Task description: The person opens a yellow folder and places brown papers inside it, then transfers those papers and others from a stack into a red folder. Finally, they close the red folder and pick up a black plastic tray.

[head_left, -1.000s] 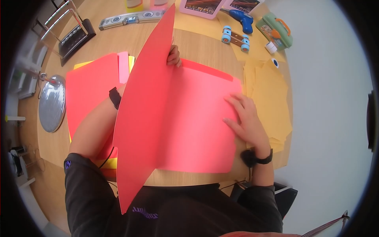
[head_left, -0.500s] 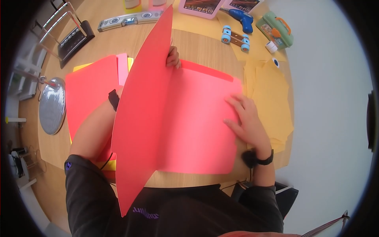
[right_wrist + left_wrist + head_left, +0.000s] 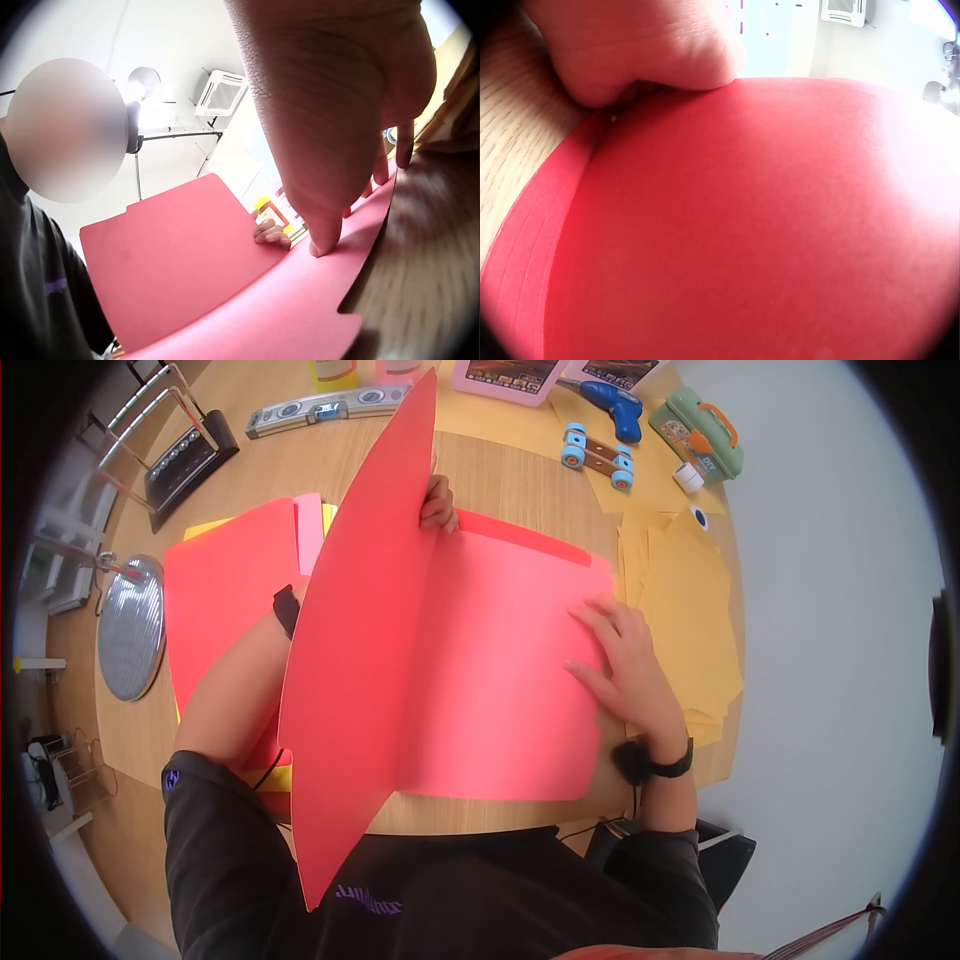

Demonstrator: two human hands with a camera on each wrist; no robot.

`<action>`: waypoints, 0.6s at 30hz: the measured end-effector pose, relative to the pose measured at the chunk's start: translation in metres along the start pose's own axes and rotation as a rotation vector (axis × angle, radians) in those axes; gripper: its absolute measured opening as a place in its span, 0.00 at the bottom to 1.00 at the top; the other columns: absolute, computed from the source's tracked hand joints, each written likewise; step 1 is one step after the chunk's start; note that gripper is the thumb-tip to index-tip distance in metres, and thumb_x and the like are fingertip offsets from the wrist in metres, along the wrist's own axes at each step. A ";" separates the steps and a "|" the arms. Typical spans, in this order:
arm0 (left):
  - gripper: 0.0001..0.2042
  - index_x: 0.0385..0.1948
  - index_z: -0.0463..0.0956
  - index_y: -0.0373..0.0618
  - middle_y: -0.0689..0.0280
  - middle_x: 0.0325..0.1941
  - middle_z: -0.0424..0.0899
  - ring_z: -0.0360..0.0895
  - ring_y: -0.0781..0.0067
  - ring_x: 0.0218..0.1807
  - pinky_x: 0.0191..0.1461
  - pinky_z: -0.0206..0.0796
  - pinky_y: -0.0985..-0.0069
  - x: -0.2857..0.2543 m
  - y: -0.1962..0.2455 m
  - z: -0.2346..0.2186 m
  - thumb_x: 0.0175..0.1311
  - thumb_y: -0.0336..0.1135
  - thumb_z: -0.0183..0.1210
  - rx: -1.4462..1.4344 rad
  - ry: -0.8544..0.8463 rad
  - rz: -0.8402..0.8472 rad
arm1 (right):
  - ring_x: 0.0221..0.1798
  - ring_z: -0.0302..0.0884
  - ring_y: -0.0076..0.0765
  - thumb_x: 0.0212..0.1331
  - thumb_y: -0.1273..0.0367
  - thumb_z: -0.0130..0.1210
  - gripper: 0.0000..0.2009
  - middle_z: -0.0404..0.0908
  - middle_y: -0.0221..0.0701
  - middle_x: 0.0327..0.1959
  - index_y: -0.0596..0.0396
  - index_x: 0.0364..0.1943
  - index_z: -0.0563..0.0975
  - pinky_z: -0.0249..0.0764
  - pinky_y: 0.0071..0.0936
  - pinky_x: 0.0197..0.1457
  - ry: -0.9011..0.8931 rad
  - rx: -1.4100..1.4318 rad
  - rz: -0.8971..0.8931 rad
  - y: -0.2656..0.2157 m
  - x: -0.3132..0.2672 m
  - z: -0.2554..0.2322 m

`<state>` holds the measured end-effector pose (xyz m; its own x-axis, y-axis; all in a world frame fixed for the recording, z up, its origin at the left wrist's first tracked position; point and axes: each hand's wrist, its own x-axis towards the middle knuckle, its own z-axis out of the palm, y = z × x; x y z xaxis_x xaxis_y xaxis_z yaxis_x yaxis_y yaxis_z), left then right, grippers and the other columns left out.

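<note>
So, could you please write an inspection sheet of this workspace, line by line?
Surface: round wooden table, mostly covered by paper.
Job's things: red folder open; its raised flap stands up, the other half lies flat.
Clutter: red sheets on the left, yellow sheets on the right, metal disc, level, toy drill, toy car, green case.
Grippers: left hand grips the flap's far edge; right hand presses flat on the lying half.
Cables: thin dark cable under the left arm, another near the right wrist.
Surroundings: white floor on the right; wire rack at the far left.
</note>
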<state>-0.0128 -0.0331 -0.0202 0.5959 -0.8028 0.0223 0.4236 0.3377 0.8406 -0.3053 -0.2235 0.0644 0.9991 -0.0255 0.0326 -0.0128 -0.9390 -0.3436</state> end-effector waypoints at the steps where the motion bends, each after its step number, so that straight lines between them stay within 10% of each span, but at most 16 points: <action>1: 0.31 0.16 0.58 0.53 0.70 0.17 0.58 0.67 0.67 0.30 0.46 0.65 0.68 0.000 0.000 0.001 0.82 0.60 0.32 0.000 0.000 0.000 | 0.64 0.67 0.50 0.62 0.59 0.64 0.28 0.68 0.40 0.65 0.51 0.65 0.72 0.62 0.43 0.69 -0.004 0.003 0.004 0.000 0.000 0.000; 18: 0.31 0.15 0.59 0.54 0.69 0.16 0.59 0.68 0.67 0.30 0.47 0.67 0.68 0.002 0.002 -0.006 0.82 0.61 0.30 0.109 -0.081 0.026 | 0.65 0.66 0.51 0.62 0.59 0.64 0.28 0.68 0.40 0.65 0.51 0.65 0.72 0.61 0.43 0.70 -0.009 0.009 0.006 -0.001 0.000 -0.001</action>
<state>-0.0063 -0.0310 -0.0221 0.5470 -0.8328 0.0848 0.3293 0.3072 0.8928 -0.3057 -0.2229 0.0653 0.9994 -0.0280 0.0226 -0.0183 -0.9357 -0.3524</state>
